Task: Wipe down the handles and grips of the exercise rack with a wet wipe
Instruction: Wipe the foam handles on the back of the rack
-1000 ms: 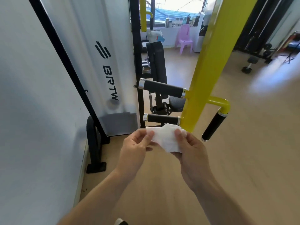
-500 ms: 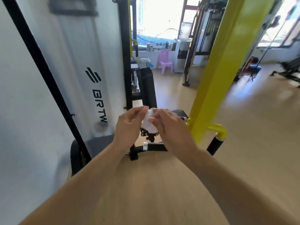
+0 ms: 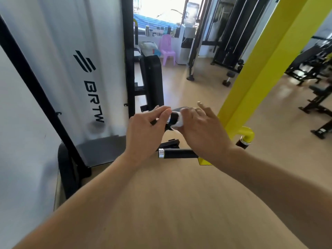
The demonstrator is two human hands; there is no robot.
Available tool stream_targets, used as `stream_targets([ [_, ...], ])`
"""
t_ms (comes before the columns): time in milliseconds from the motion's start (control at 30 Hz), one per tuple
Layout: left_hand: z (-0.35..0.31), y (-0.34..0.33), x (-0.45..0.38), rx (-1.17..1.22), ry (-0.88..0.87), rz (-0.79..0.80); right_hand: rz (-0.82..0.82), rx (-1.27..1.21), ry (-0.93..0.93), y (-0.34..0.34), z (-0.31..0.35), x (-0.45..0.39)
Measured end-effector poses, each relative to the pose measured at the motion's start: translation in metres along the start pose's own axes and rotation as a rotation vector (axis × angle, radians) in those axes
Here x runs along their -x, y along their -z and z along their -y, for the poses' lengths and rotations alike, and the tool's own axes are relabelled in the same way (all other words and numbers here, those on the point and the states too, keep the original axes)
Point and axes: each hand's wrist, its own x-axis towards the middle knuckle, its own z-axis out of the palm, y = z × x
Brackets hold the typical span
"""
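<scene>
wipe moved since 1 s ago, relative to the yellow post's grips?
Yes. The wet wipe has gone up from in front of the lower grip to the upper grip, wrapped around it under the right hand; the left hand is alongside.

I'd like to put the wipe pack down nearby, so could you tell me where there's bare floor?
Bare wooden floor lies under the forearms, below the lower black grip. More lies right of the yellow post, before the benches. The rack base by the wall is crowded.
</scene>
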Motion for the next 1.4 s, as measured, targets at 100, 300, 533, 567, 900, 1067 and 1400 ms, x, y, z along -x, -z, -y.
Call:
stream_targets([
  [100, 0.006, -0.002, 0.000, -0.021, -0.016, 0.004, -0.062, -0.065, 0.037, -0.004, 0.009, -0.004],
  [300, 0.004, -0.006, -0.001, -0.047, -0.031, -0.007, 0.003, 0.239, -0.132, -0.001, -0.019, 0.019],
  [533, 0.005, -0.002, -0.003, -0.103, -0.082, -0.040, -0.164, 0.042, 0.046, -0.012, 0.007, -0.008],
  [567, 0.005, -0.001, -0.004, -0.110, -0.073, -0.036, -0.119, 0.110, 0.020, -0.011, -0.003, 0.000],
  [900, -0.004, -0.004, 0.008, -0.067, -0.038, -0.046, -0.163, -0.135, 0.015, -0.001, 0.021, -0.012],
  [1067, 0.002, -0.008, 0.008, -0.077, -0.020, -0.067, 0.133, -0.127, 0.042, 0.002, -0.021, 0.010],
  [1400, 0.002, -0.007, 0.012, -0.073, -0.067, -0.088, -0.204, -0.333, -0.061, -0.007, 0.004, 0.010],
])
